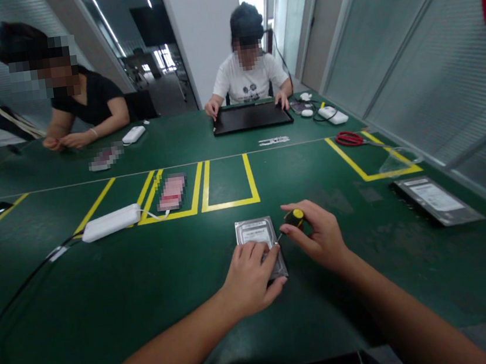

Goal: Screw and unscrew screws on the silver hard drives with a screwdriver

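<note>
A small hard drive (pixel 254 228) with a white label lies on the green table in front of me. My left hand (pixel 251 275) rests across it, fingers over the top and thumb at its near right corner, holding it down. In my right hand (pixel 320 233) is a screwdriver (pixel 294 217) with a black and yellow handle, gripped between thumb and fingers. The thin shaft slants down to the right edge of the drive, close to my left index finger. Whether the tip sits in a screw I cannot tell.
A larger hard drive (pixel 438 199) lies to the right, near red-handled scissors (pixel 350 138) and a clear plastic bag (pixel 397 160). Left are a white power strip (pixel 111 223) and a phone (pixel 172 192). Across the table, one person handles a black panel (pixel 253 117); another sits left.
</note>
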